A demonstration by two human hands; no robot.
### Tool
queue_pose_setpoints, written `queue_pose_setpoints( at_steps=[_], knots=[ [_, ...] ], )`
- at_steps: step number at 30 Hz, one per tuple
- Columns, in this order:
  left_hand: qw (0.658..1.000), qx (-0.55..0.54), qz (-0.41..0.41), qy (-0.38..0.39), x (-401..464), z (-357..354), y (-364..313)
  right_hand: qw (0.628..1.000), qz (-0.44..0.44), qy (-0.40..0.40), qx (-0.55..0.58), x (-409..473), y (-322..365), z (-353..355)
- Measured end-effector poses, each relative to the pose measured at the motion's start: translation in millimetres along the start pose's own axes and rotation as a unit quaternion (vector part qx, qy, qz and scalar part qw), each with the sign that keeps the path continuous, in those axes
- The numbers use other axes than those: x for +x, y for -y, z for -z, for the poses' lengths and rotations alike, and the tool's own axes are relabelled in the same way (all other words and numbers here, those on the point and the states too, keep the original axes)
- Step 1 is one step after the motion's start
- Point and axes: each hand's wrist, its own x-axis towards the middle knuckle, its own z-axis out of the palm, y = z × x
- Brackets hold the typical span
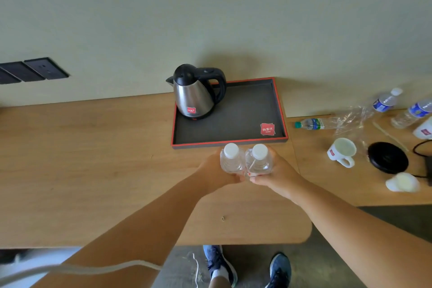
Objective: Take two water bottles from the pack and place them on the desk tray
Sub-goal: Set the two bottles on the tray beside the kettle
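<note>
Left hand (216,170) grasps left bottle (231,159), right hand (278,174) grasps right bottle (259,159), upright, touching, just near of tray (230,143). Risk: bases could catch the tray rim and tip; kettle (196,91) crowds far left.

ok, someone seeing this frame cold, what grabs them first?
Two clear water bottles with white caps, side by side: the left hand holds the left bottle, the right hand holds the right bottle, just short of the red-rimmed tray. Next, the steel electric kettle in the tray's back-left corner. Off right, loose bottles, torn plastic wrap and a white mug clutter the desk.
</note>
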Motion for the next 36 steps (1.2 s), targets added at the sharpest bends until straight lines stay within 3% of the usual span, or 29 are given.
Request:
queue_pose_setpoints(
  at_steps=[2,7,11,14,17,22,32,36],
  knots=[
    [1.0,-0.011,-0.016,0.024,2,5,2,0.999,0.019,0.016,-0.02,-2,5,4],
    [0.998,-0.047,-0.016,-0.045,-29,27,-23,0.991,0.043,0.026,-0.122,-14,37,21],
    [0.982,0.164,-0.057,-0.075,-47,49,-67,0.959,0.079,0.03,-0.271,-28,79,31],
    [0.925,0.371,-0.066,-0.039,-48,63,-90,0.895,0.119,-0.001,-0.43,-29,104,32],
    [0.881,0.467,-0.072,0.004,-49,64,-108,0.834,0.131,-0.019,-0.535,-27,112,28],
    [0.865,0.493,-0.081,0.045,-45,53,-109,0.825,0.093,-0.016,-0.557,-22,112,13],
    [0.882,0.446,-0.14,0.057,-27,77,-108,0.814,0.026,-0.028,-0.579,-7,133,15],
    [0.871,0.455,-0.174,0.059,-11,93,-124,0.822,0.023,-0.048,-0.566,2,151,32]
  ],
)
